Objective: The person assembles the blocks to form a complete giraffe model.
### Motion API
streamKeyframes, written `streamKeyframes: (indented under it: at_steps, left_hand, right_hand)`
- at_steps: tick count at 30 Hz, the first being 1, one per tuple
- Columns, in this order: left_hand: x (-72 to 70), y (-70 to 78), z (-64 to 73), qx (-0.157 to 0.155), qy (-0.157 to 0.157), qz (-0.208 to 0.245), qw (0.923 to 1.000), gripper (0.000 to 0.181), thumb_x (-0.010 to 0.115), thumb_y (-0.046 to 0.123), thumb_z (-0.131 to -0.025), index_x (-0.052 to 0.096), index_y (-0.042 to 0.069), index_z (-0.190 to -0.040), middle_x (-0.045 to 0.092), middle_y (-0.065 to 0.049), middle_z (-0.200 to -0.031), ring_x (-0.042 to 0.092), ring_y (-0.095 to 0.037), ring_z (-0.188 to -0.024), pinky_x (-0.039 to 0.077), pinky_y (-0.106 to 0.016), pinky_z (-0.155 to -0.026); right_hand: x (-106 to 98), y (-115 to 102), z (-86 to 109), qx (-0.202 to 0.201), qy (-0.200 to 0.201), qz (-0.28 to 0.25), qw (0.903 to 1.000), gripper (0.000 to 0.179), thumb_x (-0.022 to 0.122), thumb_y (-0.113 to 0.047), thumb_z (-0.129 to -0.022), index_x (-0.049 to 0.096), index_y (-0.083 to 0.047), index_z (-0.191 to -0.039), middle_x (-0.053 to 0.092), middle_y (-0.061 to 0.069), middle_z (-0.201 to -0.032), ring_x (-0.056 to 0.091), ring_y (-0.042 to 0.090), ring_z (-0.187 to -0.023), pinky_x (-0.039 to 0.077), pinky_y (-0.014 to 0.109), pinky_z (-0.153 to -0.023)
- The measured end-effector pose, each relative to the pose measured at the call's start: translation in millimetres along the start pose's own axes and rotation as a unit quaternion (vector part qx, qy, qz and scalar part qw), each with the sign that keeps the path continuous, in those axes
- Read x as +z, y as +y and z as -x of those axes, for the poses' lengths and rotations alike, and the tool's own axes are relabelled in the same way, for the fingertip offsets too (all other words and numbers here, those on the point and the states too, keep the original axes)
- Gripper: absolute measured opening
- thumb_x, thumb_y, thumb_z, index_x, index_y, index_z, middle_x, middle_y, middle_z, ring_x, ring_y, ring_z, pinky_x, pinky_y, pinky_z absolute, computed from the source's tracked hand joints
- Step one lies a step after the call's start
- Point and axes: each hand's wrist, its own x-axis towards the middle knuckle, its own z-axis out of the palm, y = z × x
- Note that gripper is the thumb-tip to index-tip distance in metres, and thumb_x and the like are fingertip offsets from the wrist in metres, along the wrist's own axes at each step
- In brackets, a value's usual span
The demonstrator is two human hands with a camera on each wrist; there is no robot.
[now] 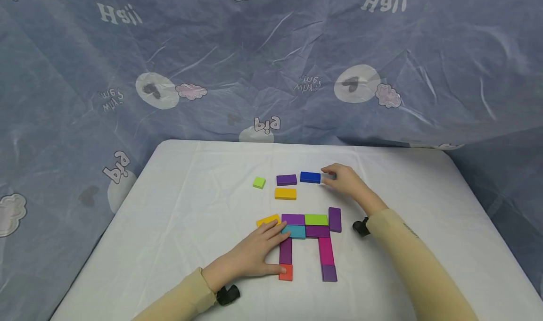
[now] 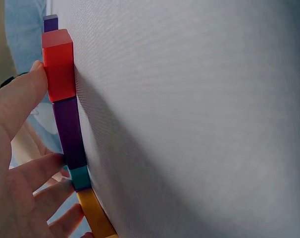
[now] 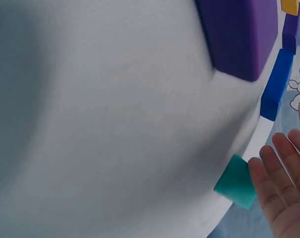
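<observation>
With its fingers spread, my left hand rests on a flat figure of coloured blocks. The thumb touches a red block below an upright purple block. The other fingertips lie by a light-blue block and a tilted yellow block. Over at the back right, my right hand has its fingers extended beside a green-teal block, mostly hidden in the head view. Whether the fingertips touch it, I cannot tell. Just left of that hand lies a blue block.
Behind the figure lie a small lime block, a purple block and a yellow block. An upright purple block stands at the figure's right, above a pink leg block. White cloth covers the table.
</observation>
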Motion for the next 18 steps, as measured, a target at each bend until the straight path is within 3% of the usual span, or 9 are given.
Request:
streamKeyframes:
  at_steps: [8, 18]
  left_hand:
    - [-0.3, 0.7, 0.1, 0.001, 0.003, -0.007, 1.0000, 0.084, 0.065, 0.059, -0.086, 0.035, 0.020, -0.154, 0.023, 0.001, -0.164, 0.020, -0.024, -0.152, 0.032, -0.045, -0.119]
    - [-0.5, 0.4, 0.3, 0.003, 0.004, -0.006, 1.0000, 0.084, 0.065, 0.059, -0.086, 0.036, 0.019, -0.154, 0.023, 0.001, -0.164, 0.020, -0.025, -0.152, 0.032, -0.045, -0.119]
  right_hand:
    - [8.9, -10.1, -10.6, 0.013, -0.019, 0.011, 0.9997, 0.047, 0.066, -0.018, -0.094, 0.057, 0.002, -0.135, 0.058, 0.024, -0.133, 0.055, 0.039, -0.123, 0.044, 0.052, -0.107]
    - [14.1, -20.5, -15.6, 0.010, -0.027, 0.058, 0.9979, 0.045, 0.069, -0.014, -0.092, 0.059, 0.003, -0.132, 0.064, 0.021, -0.125, 0.061, 0.032, -0.112, 0.048, 0.048, -0.103]
